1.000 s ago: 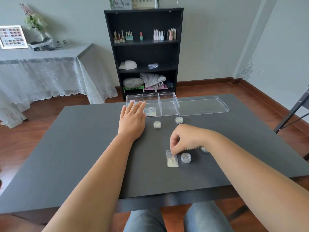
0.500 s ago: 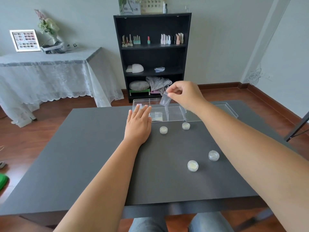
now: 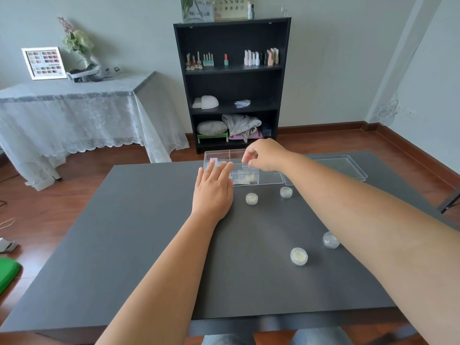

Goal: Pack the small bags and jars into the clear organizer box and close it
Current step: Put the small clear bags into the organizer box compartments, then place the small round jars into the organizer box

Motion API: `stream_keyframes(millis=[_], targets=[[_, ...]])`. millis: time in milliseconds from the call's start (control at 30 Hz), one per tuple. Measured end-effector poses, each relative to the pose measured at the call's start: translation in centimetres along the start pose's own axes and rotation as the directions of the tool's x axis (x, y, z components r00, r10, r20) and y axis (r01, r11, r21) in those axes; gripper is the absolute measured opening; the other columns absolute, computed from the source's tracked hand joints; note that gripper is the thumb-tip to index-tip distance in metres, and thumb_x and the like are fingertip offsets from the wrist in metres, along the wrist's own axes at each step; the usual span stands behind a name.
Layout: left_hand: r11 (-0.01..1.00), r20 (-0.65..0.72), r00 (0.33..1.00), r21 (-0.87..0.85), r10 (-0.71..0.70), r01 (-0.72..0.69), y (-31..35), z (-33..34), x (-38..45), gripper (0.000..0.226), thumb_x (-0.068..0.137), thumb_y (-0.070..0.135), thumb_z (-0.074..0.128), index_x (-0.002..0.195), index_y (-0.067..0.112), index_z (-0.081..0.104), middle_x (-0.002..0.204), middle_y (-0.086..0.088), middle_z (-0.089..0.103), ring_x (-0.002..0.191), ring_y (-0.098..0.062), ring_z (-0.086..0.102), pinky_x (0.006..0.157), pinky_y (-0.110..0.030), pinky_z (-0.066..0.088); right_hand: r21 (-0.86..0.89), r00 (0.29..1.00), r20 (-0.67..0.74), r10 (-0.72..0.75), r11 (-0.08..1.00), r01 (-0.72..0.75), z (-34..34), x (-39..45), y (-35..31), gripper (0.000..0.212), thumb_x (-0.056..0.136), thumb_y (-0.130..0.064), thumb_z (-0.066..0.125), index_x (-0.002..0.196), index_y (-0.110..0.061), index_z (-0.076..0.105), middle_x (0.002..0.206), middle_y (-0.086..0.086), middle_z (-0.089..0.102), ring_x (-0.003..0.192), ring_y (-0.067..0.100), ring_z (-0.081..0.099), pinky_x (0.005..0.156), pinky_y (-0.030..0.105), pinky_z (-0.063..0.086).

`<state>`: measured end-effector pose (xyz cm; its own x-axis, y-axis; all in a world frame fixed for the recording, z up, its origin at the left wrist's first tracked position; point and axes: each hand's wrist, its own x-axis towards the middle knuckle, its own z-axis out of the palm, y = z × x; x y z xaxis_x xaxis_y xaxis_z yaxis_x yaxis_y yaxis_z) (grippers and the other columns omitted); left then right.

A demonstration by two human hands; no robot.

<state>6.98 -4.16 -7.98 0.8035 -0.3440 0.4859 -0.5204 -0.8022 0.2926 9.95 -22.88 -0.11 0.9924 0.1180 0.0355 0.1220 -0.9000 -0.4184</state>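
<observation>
The clear organizer box (image 3: 270,180) stands open at the far edge of the dark table (image 3: 139,245). My right hand (image 3: 265,155) hovers over its middle compartment, fingers pinched on a small clear bag (image 3: 243,167) that hangs down into the box. Another small bag (image 3: 249,178) lies inside, under it. My left hand (image 3: 213,189) rests flat on the table, fingertips against the box's front left wall. Several small round jars stand on the table: two near the box (image 3: 251,198) (image 3: 286,192) and two nearer me (image 3: 299,256) (image 3: 331,240), beside my right forearm.
The box's clear lid (image 3: 348,168) lies flat on the table to the right of the box. Behind the table are a black shelf unit (image 3: 232,83) and a side table with a lace cloth (image 3: 74,108). A dark chair frame (image 3: 450,202) stands at the right.
My right hand picked the small bag up from the near table, carried it to the box and has lowered it into the middle compartment. My left hand stayed put.
</observation>
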Motion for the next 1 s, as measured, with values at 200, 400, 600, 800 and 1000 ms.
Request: stream_keyframes(millis=[200,400,600,800,1000], targets=[[1.000,0.011,1.000,0.021,0.003,-0.003,0.0,0.0,0.1,0.044,0.099,0.021,0.037,0.142,0.019,0.041,0.145,-0.001,0.046,0.144,-0.028,0.021,0.117,-0.045,0.008,-0.148,0.999,0.051,-0.003,0.989,0.011,0.2,0.1,-0.7,0.027,0.088,-0.011,0.058,0.089,-0.035,0.070,0.098,-0.008,0.065,0.090,0.016,0.061,0.082,0.039,0.055],[0.999,0.006,1.000,0.047,0.015,-0.016,0.0,-0.1,0.1,0.044,0.097,0.021,0.040,0.141,0.019,0.042,0.140,-0.004,0.050,0.141,-0.030,0.027,0.116,-0.047,0.014,-0.145,1.000,0.017,-0.014,0.989,0.016,-0.2,-0.6,-0.9,0.030,0.090,-0.016,0.053,0.110,-0.026,0.073,0.123,-0.004,0.064,0.107,0.019,0.061,0.090,0.038,0.052],[0.996,-0.059,0.998,0.079,0.037,-0.032,0.6,-0.7,-0.4,0.043,0.092,0.018,0.051,0.135,0.015,0.049,0.136,-0.008,0.051,0.135,-0.032,0.036,0.112,-0.049,0.021,-0.010,0.969,-0.222,-0.111,0.994,0.111,-0.6,-3.4,0.4,0.026,0.091,-0.014,0.053,0.107,-0.022,0.072,0.112,-0.002,0.053,0.095,0.013,0.051,0.077,0.026,0.038],[0.961,-0.125,0.953,0.048,0.277,-0.273,1.9,-1.2,-1.7,0.035,0.081,0.012,0.064,0.116,0.013,0.061,0.110,-0.006,0.060,0.095,-0.031,0.055,0.080,-0.043,0.046,0.161,0.919,-0.395,0.005,0.985,0.064,0.4,-9.2,3.7,0.022,0.088,-0.006,0.058,0.090,-0.020,0.075,0.090,0.001,0.062,0.072,0.016,0.055,0.066,0.029,0.046],[0.927,0.104,0.933,-0.193,0.345,-0.322,3.2,-0.9,-2.3,0.029,0.094,0.027,0.054,0.121,0.020,0.060,0.113,0.001,0.055,0.095,-0.017,0.055,0.079,-0.033,0.049,0.190,0.944,-0.319,0.086,0.981,-0.025,2.5,-11.6,5.9,0.019,0.089,-0.014,0.058,0.089,-0.026,0.074,0.088,-0.006,0.060,0.071,0.006,0.054,0.066,0.025,0.043]])
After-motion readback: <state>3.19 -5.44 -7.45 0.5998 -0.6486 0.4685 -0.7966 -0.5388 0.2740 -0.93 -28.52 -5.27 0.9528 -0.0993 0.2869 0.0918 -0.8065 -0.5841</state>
